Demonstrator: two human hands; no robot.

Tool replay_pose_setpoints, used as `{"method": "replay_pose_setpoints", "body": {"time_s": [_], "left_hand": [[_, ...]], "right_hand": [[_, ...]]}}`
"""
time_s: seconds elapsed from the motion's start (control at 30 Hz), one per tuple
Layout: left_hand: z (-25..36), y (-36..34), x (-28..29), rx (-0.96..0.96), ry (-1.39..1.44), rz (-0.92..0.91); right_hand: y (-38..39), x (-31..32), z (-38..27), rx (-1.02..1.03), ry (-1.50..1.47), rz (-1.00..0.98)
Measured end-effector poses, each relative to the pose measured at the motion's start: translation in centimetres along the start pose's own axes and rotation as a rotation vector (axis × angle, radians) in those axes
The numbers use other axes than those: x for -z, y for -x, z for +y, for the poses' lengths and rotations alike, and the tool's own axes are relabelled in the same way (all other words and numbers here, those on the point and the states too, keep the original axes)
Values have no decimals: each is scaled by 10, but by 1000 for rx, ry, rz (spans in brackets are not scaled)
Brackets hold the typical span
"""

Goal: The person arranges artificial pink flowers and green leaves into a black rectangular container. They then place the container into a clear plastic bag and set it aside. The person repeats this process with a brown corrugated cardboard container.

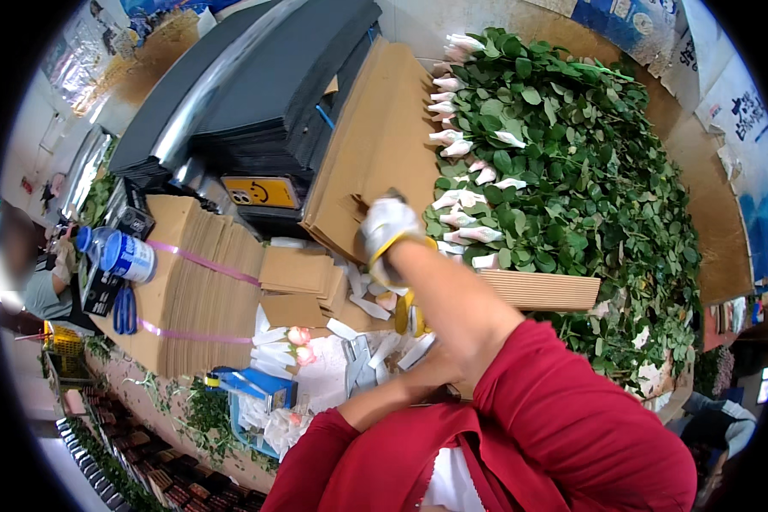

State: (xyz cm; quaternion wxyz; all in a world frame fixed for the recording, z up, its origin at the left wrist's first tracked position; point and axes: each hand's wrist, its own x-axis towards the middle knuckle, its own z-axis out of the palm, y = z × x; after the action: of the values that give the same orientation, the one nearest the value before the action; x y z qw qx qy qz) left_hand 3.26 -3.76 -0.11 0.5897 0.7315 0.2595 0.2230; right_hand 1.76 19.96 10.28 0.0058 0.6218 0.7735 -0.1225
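Observation:
My right hand (390, 230), in a white glove with yellow edging, reaches over the front part of a tall brown cardboard sheet (375, 145). Its fingers are bent at the sheet, near a torn spot, and their grip is unclear. Under my right forearm my left hand (410, 314) shows only as a patch of yellow glove; its fingers are mostly hidden. A pale pink rose head (387, 300) is right beside it. A ribbed strip of corrugated cardboard (538, 290) sticks out to the right from behind my right forearm.
Leafy rose stems with white-wrapped heads (563, 171) pile up on the right. Stacked black sheets (256, 94) and strapped cardboard (205, 290) stand left, with a bottle (128, 256) and blue scissors (125, 309). Pink roses (300, 346) and white strips lie nearer. A person (47, 286) is far left.

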Motion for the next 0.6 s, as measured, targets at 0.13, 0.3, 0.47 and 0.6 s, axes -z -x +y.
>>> {"method": "replay_pose_setpoints", "body": {"time_s": [0.13, 0.3, 0.47, 0.6], "left_hand": [[12, -6, 3, -112, -724, 31], [61, 63, 64, 135, 3, 107], [130, 38, 60, 330, 562, -109], [18, 12, 21, 755, 197, 203]], "right_hand": [[4, 51, 39, -37, -33, 178], [242, 182, 125, 417, -108, 168], [347, 113, 126, 499, 180, -103], [298, 76, 125, 381, -27, -355]]}}
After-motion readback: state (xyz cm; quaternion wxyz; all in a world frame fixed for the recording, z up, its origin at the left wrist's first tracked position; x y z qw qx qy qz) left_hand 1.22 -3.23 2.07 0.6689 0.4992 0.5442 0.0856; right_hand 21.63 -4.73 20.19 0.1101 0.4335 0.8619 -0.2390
